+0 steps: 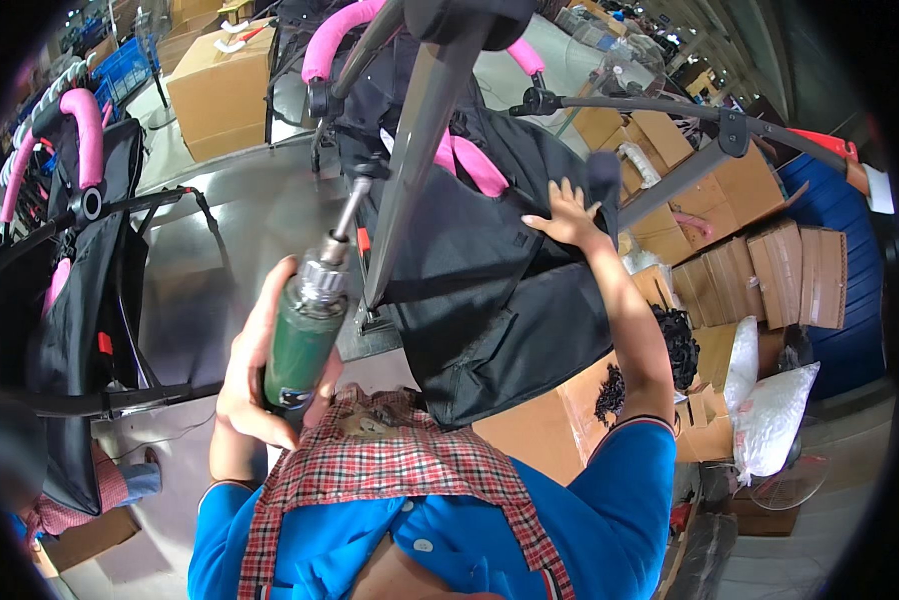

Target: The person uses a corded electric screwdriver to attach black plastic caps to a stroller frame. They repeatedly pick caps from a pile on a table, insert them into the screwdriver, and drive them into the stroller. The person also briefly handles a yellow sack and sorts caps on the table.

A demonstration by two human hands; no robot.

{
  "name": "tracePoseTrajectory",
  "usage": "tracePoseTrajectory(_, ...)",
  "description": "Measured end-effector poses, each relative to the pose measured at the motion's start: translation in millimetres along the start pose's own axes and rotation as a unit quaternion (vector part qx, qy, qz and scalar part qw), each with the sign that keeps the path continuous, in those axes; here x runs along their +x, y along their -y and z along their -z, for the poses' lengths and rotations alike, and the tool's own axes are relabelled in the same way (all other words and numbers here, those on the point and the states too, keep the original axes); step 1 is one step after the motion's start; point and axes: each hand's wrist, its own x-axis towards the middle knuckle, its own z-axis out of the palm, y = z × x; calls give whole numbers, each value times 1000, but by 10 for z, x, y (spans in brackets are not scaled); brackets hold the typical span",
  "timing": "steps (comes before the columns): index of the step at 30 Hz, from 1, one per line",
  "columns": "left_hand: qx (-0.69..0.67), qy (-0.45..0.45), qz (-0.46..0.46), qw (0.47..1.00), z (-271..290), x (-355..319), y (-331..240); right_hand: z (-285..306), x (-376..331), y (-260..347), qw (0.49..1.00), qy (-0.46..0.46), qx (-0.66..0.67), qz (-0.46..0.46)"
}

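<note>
Far left: a wheeled-looking frame with a pink foam handle (pixel 85 135) and black cloth, by the left edge of the metal bench (pixel 195 290). Next, over the bench's near edge, the left hand (pixel 250 370) is wrapped round a green power driver (pixel 310 320), probably by the body for control of its aim. Elbow bent, forearm close in, shaft pointing up and away. Driver tip blurred beside the tubing — can't tell whether it touches. Then a grey tube (pixel 410 170), part of frame 2, at the bench's right end; black fabric (pixel 470 310) drapes past the near edge. Right hand (pixel 570 215) on that fabric, palm down, fingers spread, grasping nothing — likely steadying it; arm reaching well out. Far right: brown cardboard (pixel 750 270), white plastic bag (pixel 782 420) near it.
</note>
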Motion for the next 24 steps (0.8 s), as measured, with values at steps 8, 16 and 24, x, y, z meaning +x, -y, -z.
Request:
tracePoseTrajectory(8,-21,-21,-35,999,105,-48,1,-347,294,-250,969,125,209,43)
tracePoseTrajectory(16,0,2,-34,999,141,-101,-137,1648,540,499,833,-316,444,102)
tracePoseTrajectory(24,-4,0,-43,999,173,-184,-142,2208,-198,2057,578,-292,698,306)
